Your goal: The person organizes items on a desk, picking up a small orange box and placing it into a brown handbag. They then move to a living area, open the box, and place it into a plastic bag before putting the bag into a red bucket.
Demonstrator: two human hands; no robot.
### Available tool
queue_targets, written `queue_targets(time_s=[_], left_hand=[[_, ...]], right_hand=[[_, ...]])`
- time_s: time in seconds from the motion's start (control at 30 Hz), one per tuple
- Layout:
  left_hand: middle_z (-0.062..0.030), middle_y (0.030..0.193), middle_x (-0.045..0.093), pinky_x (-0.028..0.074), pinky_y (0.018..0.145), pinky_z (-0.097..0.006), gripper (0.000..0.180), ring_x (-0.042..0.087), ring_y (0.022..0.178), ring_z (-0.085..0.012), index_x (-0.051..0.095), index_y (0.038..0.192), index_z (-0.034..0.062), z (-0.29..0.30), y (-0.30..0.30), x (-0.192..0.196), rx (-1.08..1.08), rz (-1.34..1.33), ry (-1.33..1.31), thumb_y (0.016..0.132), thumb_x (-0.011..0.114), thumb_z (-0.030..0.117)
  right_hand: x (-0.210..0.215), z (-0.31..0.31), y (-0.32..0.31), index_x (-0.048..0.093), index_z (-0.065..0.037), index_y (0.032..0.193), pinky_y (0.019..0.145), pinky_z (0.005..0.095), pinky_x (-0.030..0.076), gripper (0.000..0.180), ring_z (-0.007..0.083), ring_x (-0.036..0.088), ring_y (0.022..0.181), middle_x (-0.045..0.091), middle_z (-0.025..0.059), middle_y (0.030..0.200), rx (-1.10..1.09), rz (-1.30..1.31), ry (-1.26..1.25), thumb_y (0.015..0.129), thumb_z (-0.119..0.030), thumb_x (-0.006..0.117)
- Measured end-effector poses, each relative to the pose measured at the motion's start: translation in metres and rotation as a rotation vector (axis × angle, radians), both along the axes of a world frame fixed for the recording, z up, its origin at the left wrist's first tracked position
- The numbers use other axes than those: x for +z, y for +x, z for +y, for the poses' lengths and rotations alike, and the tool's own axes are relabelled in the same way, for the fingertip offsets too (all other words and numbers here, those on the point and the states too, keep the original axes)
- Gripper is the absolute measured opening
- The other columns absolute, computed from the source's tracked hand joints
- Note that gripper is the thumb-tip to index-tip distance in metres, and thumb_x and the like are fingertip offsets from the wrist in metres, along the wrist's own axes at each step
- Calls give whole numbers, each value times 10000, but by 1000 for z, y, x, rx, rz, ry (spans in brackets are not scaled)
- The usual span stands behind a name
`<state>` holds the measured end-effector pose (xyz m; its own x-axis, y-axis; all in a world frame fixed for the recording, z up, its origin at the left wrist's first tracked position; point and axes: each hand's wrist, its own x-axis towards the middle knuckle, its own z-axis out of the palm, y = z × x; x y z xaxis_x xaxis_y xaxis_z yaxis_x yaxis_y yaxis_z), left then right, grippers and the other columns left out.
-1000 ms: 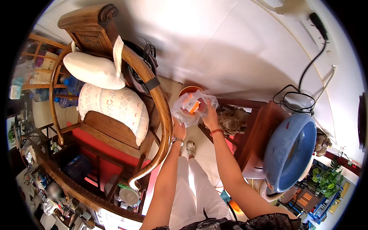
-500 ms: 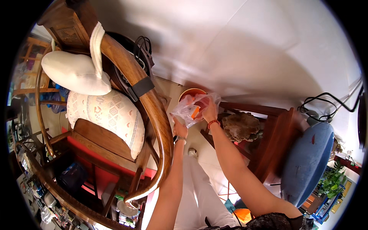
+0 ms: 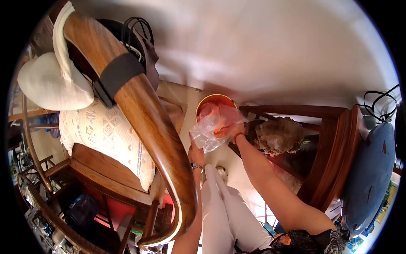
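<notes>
A clear plastic bag [image 3: 206,137] is stretched between my two hands, low in front of me. My left hand [image 3: 196,154], with a watch at the wrist, is closed on the bag's near left edge. On the other side, my right hand [image 3: 238,128], wearing a red bead bracelet, grips the bag's right edge; its fingers are partly hidden by the plastic. Something orange [image 3: 219,127] shows through the film; its kind is unclear. Just beyond stands a round red bin [image 3: 227,100] with a gold-coloured rim, and the bag overlaps its near side.
A curved wooden chair arm [image 3: 148,122] with a black strap [image 3: 121,74] rises close on my left, beside a patterned cushion [image 3: 105,135]. To my right, a rough stone [image 3: 280,135] sits by dark wooden furniture [image 3: 338,144]. A white wall [image 3: 270,51] stands behind the bin.
My view has moved lower and closer, so the chair arm looks larger. More of the bin's opening shows now. Both hands keep hold of the bag.
</notes>
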<state>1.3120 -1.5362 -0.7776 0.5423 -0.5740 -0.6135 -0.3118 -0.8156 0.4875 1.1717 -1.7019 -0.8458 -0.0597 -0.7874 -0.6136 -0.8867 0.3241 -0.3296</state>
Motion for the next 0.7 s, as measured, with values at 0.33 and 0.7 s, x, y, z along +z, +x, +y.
queue_targets(time_s=[0.33,0.7], left_hand=[[-81,765,571,475,655,-355,821,570,691,-245,184,1444,89,88,2,30,388,126,-163,760,637,88],[-145,857,574,489,647,-400,1072,585,714,-286,-45,1457,150,190,-30,-6,5,-250,-133,696,703,44]], right_hand=[[41,136,-5,591,-27,1062,818,416,487,317,371,586,973,619,223,1013,48,-31,-25,761,-109,647],[87,179,-37,420,-155,1322,789,415,481,626,319,592,936,615,156,974,443,-80,108,744,-84,648]])
